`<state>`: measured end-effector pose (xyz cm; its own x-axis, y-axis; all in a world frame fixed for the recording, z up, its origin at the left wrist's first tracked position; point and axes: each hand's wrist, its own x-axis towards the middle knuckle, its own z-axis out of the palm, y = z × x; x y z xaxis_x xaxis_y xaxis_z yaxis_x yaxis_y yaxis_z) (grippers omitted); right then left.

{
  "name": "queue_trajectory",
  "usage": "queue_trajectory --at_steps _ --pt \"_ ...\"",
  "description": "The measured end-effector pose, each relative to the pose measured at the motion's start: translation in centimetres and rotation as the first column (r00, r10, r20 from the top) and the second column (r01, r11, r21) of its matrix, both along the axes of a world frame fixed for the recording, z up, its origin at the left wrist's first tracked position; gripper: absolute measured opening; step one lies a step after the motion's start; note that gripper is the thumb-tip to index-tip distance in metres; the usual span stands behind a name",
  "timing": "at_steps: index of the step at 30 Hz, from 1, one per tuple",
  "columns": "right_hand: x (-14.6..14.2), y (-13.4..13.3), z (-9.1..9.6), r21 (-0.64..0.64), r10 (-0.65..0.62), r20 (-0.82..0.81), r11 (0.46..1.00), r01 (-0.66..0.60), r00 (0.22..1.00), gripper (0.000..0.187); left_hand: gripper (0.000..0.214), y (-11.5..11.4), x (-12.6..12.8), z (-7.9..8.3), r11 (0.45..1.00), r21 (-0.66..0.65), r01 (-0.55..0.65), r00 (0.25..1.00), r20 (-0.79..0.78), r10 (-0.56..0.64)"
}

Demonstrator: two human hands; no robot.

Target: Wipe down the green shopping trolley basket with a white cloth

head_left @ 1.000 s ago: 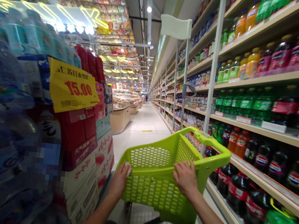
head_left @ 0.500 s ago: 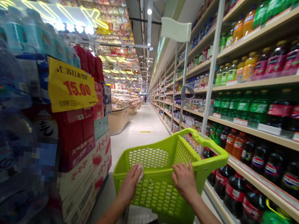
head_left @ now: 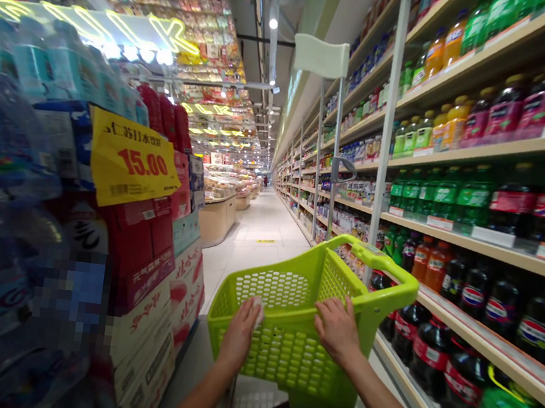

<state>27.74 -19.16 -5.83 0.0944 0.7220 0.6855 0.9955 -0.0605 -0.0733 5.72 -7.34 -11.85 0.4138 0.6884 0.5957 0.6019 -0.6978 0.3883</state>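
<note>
A lime-green shopping cart [head_left: 278, 357] stands side-on in front of me, its handle [head_left: 389, 264] to the right. Pressed to the left part of the near rim is my left hand [head_left: 239, 335], closed around a small white wad [head_left: 258, 309] that looks like tissue or cloth. Farther right, my right hand [head_left: 339, 328] has its fingers hooked over the same rim. The wad is mostly covered by my left fingers, and the part of the basket floor behind the near wall is hidden.
Drink shelves [head_left: 462, 234] line the right side, close to the cart handle. At left rise stacked drink cartons [head_left: 146, 261] and wrapped bottles with a yellow price sign [head_left: 133, 160]. A pale tiled aisle [head_left: 260, 222] runs ahead past a display bin [head_left: 218, 217].
</note>
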Motion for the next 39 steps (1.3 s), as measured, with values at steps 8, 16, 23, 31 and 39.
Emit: queue_trajectory --at_steps 8,16,23,31,39 --pt "-0.5 0.4 -0.1 0.021 -0.026 0.008 0.999 0.026 1.000 0.021 0.045 -1.5 3.1 0.8 0.991 -0.013 0.131 0.990 -0.049 -0.132" --pt "-0.3 0.5 -0.5 0.028 0.007 -0.005 1.000 -0.007 1.000 0.022 0.037 0.8 -3.0 1.7 0.990 -0.080 -0.119 0.990 -0.080 0.112" --pt "-0.4 0.2 -0.2 0.008 -0.001 0.001 1.000 0.001 1.000 0.024 0.036 -1.4 4.2 1.4 0.992 0.014 0.124 0.988 -0.094 -0.122" --pt "-0.4 0.0 0.0 -0.016 0.005 0.009 1.000 -0.004 1.000 0.025 0.032 1.5 -2.1 1.2 0.999 0.025 -0.047 0.993 -0.110 0.049" --pt "-0.5 0.1 -0.1 -0.013 -0.014 0.014 1.000 0.014 1.000 0.024 0.041 -0.4 0.2 0.6 0.999 0.003 0.032 0.993 -0.113 -0.032"
